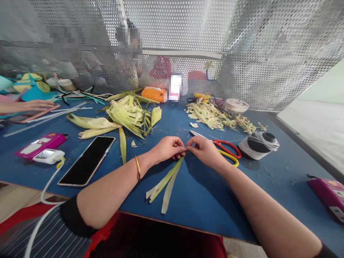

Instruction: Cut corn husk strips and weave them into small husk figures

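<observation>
A small bundle of corn husk strips (167,183) hangs from between my two hands, its loose ends fanned toward the table's front edge. My left hand (170,148) pinches the gathered top of the strips. The fingertips of my right hand (202,149) are pressed together at that same end, touching the left fingertips; whether thread is also in them cannot be made out. Just beyond my right hand lie scissors (228,146) with red and yellow handles. A spool of white thread (251,147) on a black core lies to their right.
Corn husks (126,114) are piled at back left, shredded husk (206,114) at back right. A phone (88,160), a white charger (49,156) and a magenta power strip (40,145) lie left; another magenta power strip (329,197) lies right. A co-worker's hand (34,106) rests far left.
</observation>
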A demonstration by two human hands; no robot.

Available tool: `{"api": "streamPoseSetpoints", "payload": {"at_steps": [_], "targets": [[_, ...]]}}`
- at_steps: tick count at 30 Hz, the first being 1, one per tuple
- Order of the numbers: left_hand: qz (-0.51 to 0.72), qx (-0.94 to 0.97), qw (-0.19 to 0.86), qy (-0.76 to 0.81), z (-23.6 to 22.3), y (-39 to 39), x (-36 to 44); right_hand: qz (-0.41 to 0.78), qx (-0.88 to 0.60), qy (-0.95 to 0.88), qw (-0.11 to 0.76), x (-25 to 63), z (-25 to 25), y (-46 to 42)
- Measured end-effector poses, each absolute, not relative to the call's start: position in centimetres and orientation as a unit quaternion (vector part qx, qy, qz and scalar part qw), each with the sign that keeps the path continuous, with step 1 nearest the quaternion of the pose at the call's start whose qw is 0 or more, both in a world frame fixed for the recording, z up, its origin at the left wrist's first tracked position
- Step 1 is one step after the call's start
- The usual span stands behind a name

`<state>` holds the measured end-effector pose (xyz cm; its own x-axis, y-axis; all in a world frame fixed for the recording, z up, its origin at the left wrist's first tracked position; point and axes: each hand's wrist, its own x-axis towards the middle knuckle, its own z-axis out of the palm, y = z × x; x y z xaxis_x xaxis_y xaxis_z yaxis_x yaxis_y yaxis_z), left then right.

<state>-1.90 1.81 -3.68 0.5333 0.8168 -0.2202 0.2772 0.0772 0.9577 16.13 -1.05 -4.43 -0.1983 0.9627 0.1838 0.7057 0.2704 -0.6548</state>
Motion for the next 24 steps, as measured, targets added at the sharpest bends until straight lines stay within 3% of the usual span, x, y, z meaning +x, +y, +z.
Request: {"api": "streamPoseSetpoints", "payload": {"at_steps": [7,14,24], "targets": [[0.246,0.601,0.615,0.447,-3.1,1.8,-2.1,0.106,-0.548,-0.797,0.231,15.9,-3.3,-2.0],[0.266,0.577,0.595,0.493,-3.0,1.8,-1.7,0.290,-0.552,-0.729,0.282,15.5,-3.9,-2.0],[0.269,0.561,0.610,0.491,-3.0,2.1,-1.9,0.357,-0.541,-0.700,0.299,15.5,-4.3,-1.8]]}}
